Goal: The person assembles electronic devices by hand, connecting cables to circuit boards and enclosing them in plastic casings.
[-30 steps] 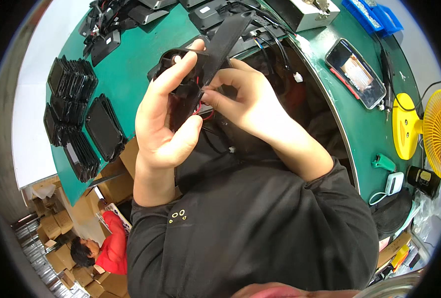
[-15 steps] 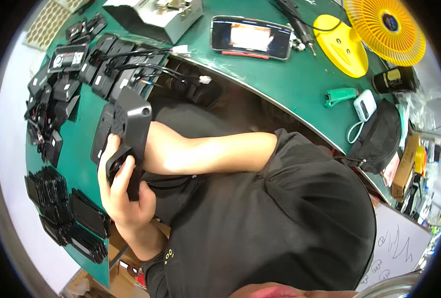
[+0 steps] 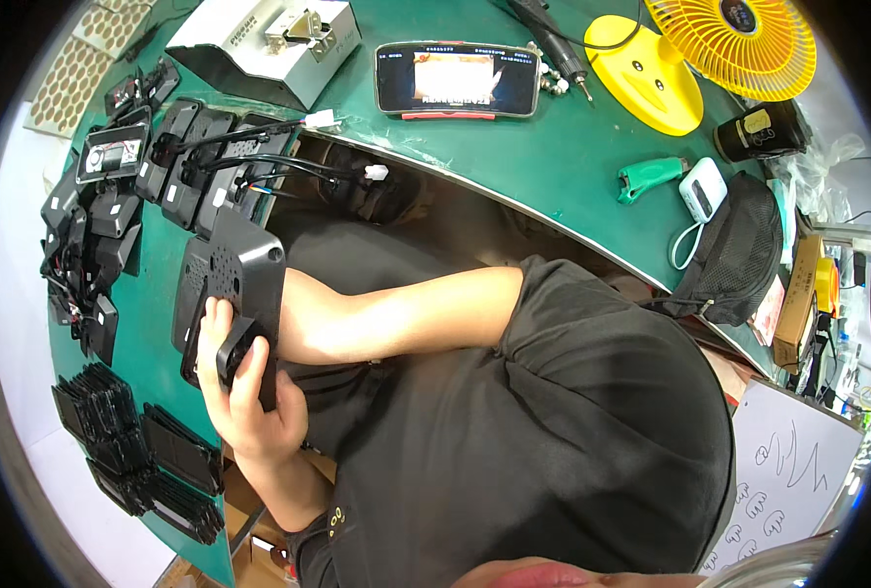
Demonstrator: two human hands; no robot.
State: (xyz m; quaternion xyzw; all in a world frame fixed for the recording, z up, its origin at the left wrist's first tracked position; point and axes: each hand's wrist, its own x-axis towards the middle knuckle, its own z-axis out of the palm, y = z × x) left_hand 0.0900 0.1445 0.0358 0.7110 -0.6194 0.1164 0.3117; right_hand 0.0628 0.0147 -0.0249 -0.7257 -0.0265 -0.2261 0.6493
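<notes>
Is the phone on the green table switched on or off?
On: the phone is lit up, showing a bright picture in its middle.

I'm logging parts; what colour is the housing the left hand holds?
The housing is black, head view.

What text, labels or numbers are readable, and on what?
White box: print, too blurred to quote.
Phone screen: text, too small.
Black can: label, too small.
Yellow fan: hub marking, too small.
Black housings: pale labels, too small.
White panel: handwritten squiggles, no clear words.
</notes>
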